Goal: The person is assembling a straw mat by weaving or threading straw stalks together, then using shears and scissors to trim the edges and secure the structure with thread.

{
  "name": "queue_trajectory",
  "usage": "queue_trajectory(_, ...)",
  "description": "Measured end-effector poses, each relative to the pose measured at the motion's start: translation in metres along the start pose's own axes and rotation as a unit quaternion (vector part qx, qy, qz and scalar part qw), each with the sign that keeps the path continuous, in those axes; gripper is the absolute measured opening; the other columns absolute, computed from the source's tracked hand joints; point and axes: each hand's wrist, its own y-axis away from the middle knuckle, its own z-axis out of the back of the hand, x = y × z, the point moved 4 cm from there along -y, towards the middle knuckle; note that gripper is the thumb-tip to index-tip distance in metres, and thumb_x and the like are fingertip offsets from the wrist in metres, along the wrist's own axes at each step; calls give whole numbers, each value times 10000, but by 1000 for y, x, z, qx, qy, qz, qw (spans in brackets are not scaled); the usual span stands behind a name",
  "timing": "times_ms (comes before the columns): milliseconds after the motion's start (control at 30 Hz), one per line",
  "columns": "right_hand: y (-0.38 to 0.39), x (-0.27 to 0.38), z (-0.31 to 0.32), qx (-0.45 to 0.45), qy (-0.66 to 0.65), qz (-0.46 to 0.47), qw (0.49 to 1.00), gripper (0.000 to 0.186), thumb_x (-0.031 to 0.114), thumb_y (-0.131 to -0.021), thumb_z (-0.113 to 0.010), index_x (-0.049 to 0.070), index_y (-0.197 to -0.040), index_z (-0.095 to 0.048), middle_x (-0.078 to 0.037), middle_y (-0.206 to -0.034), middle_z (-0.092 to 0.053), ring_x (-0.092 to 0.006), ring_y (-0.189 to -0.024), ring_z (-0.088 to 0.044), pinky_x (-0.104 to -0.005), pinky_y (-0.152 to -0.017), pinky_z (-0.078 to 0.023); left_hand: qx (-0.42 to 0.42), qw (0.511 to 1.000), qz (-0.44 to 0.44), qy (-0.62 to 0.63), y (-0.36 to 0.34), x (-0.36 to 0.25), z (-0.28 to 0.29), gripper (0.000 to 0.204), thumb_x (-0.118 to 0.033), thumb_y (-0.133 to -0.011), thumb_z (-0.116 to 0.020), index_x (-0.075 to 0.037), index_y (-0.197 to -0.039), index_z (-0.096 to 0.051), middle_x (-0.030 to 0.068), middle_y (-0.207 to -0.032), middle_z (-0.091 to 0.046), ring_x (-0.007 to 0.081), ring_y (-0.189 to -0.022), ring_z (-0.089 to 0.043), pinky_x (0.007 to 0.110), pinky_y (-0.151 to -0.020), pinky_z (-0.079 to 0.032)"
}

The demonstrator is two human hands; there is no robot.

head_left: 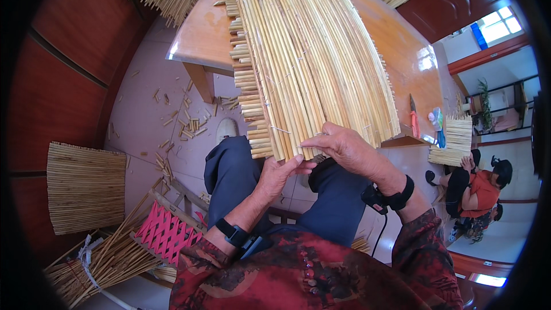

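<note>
Left hand (277, 177), right hand (348, 148), both pinching reed mat (310, 63), long axis pointing away

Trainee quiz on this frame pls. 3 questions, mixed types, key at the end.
1. Multiple choice: at which edge of the stalk mat are the left hand and right hand?
a) the far edge
b) the edge nearest the person
c) the left edge

2. True or false: the red-handled tool lies on the table, to the right of the mat.

3. Short answer: what colour are the woven straps on the wooden frame at lower left?

Key: 1. b; 2. true; 3. pink
</note>
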Motion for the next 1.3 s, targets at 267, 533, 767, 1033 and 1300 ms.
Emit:
queue_trajectory(267,-4,9,5,-8,22,3,1000,187,59,-755,-551,118,-899,-655,-111,-688,-497,-282,-680,-543,-350,-591,-440,2,1000,5,-3,0,-1,0,338,-169,-871,-498,22,-1147,-457,121,-1040,-564,243,-905,-598,354,-787,-485)
queue_trajectory(533,-11,20,11,14,81,25,996,180,73,-746,-570,109,-904,-647,-109,-681,-475,-276,-664,-523,-349,-576,-418,0,1000,4,-12,0,0,0,341,-195,-871,-505,11,-1140,-465,102,-1017,-570,226,-886,-600,345,-783,-478)
queue_trajectory(767,-25,41,17,66,168,61,982,160,110,-677,-538,55,-792,-635,-122,-668,-481,-289,-691,-521,-375,-576,-405,-11,1000,6,-23,-1,0,0,316,-188,-870,-507,12,-1113,-478,100,-992,-580,215,-863,-606,335,-771,-482)
queue_trajectory(1033,-41,58,6,126,230,85,961,106,135,-652,-545,37,-611,-547,-136,-661,-488,-292,-664,-524,-385,-566,-405,-60,996,-34,-61,-1,0,3,153,-122,-845,-536,15,-909,-556,41,-757,-571,108,-648,-570,258,-604,-511)
queue_trajectory(1300,-40,65,1,104,277,138,945,90,127,-660,-536,50,-613,-540,-116,-664,-494,-268,-651,-514,-363,-565,-392,-46,987,-20,-155,2,-2,8,201,-189,-847,-529,10,-842,-557,44,-710,-572,124,-614,-573,256,-584,-487)
